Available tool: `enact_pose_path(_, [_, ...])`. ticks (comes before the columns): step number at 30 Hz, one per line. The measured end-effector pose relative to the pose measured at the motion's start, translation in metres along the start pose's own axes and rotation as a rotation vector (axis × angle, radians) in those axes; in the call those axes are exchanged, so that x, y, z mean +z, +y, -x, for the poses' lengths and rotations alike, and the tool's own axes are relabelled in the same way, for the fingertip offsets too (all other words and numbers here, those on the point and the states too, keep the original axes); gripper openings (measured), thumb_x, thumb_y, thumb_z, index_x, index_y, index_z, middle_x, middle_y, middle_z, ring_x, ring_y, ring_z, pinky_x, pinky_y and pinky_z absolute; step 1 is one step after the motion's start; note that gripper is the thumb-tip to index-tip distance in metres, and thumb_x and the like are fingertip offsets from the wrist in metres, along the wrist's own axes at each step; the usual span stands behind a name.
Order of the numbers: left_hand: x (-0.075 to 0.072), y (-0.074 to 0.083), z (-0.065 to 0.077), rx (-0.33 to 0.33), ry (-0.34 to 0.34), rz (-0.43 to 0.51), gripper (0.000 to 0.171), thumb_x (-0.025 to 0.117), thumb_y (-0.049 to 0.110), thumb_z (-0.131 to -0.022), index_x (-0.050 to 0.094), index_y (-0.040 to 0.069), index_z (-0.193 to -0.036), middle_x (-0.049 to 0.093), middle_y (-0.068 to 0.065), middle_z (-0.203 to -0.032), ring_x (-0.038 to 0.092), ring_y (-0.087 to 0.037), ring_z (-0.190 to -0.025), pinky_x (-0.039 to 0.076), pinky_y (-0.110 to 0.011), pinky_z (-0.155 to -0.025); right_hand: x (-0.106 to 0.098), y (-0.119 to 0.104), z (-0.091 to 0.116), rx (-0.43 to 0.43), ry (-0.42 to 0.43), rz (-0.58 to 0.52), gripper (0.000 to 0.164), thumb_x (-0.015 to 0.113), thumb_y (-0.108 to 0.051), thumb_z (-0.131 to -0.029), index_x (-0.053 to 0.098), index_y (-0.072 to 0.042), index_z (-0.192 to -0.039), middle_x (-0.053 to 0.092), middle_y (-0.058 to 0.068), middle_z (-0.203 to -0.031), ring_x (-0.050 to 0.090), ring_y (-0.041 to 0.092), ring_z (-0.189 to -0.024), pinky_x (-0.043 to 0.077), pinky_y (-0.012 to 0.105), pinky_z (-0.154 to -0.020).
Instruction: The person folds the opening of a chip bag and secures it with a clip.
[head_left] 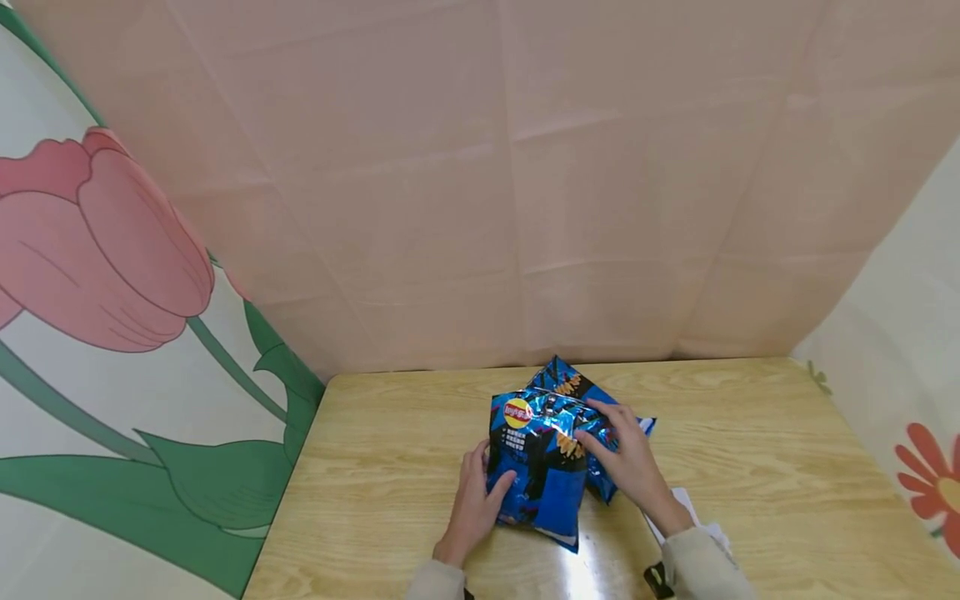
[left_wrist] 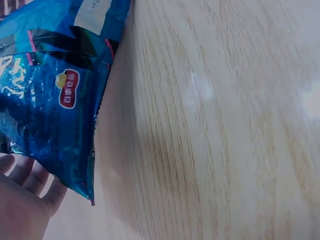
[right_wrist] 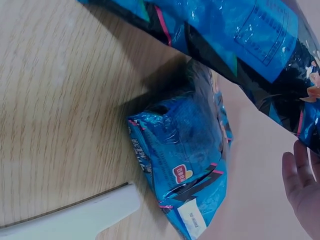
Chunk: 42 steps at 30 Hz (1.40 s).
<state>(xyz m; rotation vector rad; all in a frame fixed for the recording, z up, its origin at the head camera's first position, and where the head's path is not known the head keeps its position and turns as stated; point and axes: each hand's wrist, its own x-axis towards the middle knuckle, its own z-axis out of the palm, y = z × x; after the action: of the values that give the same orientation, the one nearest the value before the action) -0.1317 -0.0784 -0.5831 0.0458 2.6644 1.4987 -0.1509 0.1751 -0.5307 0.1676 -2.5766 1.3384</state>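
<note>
A blue Lay's chip bag (head_left: 534, 479) is held tilted up above the wooden table, its printed front toward the head camera. My left hand (head_left: 474, 496) grips its lower left edge, thumb on the front. At the upper right edge, my right hand (head_left: 632, 458) holds the same bag between thumb and fingers. Behind it, a second blue chip bag (right_wrist: 185, 145) rests on the table, partly covered by the first in the head view. The left wrist view shows my left fingers (left_wrist: 37, 177) against the held bag's side.
A flat white object (right_wrist: 100, 215) lies on the table beside the second bag, partly under my right forearm in the head view. Near my right sleeve is a small black item (head_left: 657, 579). A pinkish backdrop (head_left: 510, 208) rises behind the table (head_left: 390, 450).
</note>
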Motion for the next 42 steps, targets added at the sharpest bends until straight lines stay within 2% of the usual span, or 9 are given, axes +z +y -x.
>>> enact_pose_path(5, [0.0, 0.0, 0.004, -0.016, -0.002, 0.014, 0.083, 0.054, 0.062, -0.092, 0.026, 0.017, -0.156, 0.045, -0.003, -0.132, 0.047, -0.02, -0.117, 0.047, -0.048, -0.101, 0.001, -0.005, 0.0, -0.021, 0.019, -0.003, 0.053, 0.07, -0.03, -0.093, 0.054, -0.009, -0.139, 0.055, 0.014, -0.123, 0.054, 0.025, -0.098, 0.052, 0.039, -0.078])
enact_pose_path(12, [0.001, -0.003, 0.011, -0.005, 0.015, 0.051, 0.081, 0.06, 0.058, -0.091, 0.03, 0.014, -0.153, 0.047, -0.003, -0.124, 0.046, -0.02, -0.114, 0.049, -0.041, -0.092, 0.002, -0.007, 0.0, -0.04, 0.029, -0.01, 0.052, 0.072, -0.027, -0.092, 0.055, -0.009, -0.138, 0.057, 0.012, -0.119, 0.051, 0.019, -0.093, 0.048, 0.027, -0.073])
enact_pose_path(15, [0.002, -0.004, 0.013, -0.01, 0.023, 0.08, 0.078, 0.063, 0.053, -0.091, 0.032, 0.013, -0.151, 0.048, -0.003, -0.122, 0.046, -0.02, -0.112, 0.049, -0.037, -0.088, 0.003, -0.008, 0.001, -0.04, 0.03, -0.007, 0.051, 0.072, -0.026, -0.092, 0.056, -0.011, -0.138, 0.057, 0.012, -0.122, 0.053, 0.02, -0.097, 0.051, 0.03, -0.076])
enact_pose_path(19, [0.004, -0.006, 0.014, -0.029, 0.016, 0.112, 0.075, 0.066, 0.052, -0.09, 0.034, 0.016, -0.148, 0.049, -0.002, -0.124, 0.046, -0.018, -0.112, 0.046, -0.038, -0.092, 0.005, -0.01, 0.003, -0.042, 0.036, -0.005, 0.05, 0.072, -0.023, -0.092, 0.056, -0.01, -0.137, 0.057, 0.013, -0.125, 0.056, 0.022, -0.104, 0.054, 0.036, -0.082])
enact_pose_path(24, [0.006, -0.006, 0.016, -0.06, -0.004, 0.159, 0.078, 0.066, 0.054, -0.089, 0.034, 0.015, -0.148, 0.05, -0.004, -0.13, 0.046, -0.02, -0.113, 0.045, -0.04, -0.094, 0.006, -0.012, 0.005, -0.055, 0.062, -0.017, 0.048, 0.073, -0.02, -0.091, 0.058, -0.009, -0.135, 0.057, 0.014, -0.123, 0.056, 0.023, -0.101, 0.054, 0.035, -0.08])
enact_pose_path(28, [0.006, -0.005, 0.017, -0.076, -0.015, 0.181, 0.079, 0.067, 0.053, -0.089, 0.032, 0.014, -0.148, 0.049, -0.006, -0.132, 0.046, -0.021, -0.113, 0.046, -0.039, -0.093, 0.006, -0.012, 0.005, -0.051, 0.07, -0.03, 0.048, 0.074, -0.02, -0.09, 0.058, -0.009, -0.134, 0.058, 0.014, -0.124, 0.057, 0.024, -0.1, 0.055, 0.041, -0.08])
enact_pose_path(34, [0.008, -0.005, 0.02, -0.069, -0.001, 0.199, 0.078, 0.069, 0.05, -0.089, 0.031, 0.016, -0.147, 0.051, -0.006, -0.13, 0.048, -0.02, -0.112, 0.047, -0.037, -0.092, 0.007, -0.012, 0.006, -0.041, 0.071, -0.043, 0.048, 0.074, -0.021, -0.09, 0.058, -0.011, -0.135, 0.057, 0.014, -0.128, 0.057, 0.025, -0.102, 0.055, 0.045, -0.082])
enact_pose_path(38, [0.009, -0.004, 0.023, -0.053, 0.02, 0.203, 0.075, 0.071, 0.047, -0.089, 0.031, 0.016, -0.145, 0.052, -0.006, -0.126, 0.048, -0.018, -0.107, 0.046, -0.03, -0.087, 0.008, -0.013, 0.006, -0.04, 0.075, -0.047, 0.049, 0.074, -0.021, -0.09, 0.058, -0.011, -0.135, 0.056, 0.013, -0.13, 0.057, 0.021, -0.102, 0.056, 0.043, -0.083])
enact_pose_path(42, [0.011, -0.004, 0.025, -0.043, 0.032, 0.206, 0.074, 0.071, 0.044, -0.09, 0.03, 0.014, -0.143, 0.051, -0.008, -0.124, 0.047, -0.017, -0.105, 0.045, -0.025, -0.084, 0.009, -0.014, 0.006, -0.039, 0.075, -0.057, 0.049, 0.073, -0.022, -0.091, 0.058, -0.01, -0.135, 0.054, 0.014, -0.134, 0.058, 0.021, -0.103, 0.056, 0.047, -0.084])
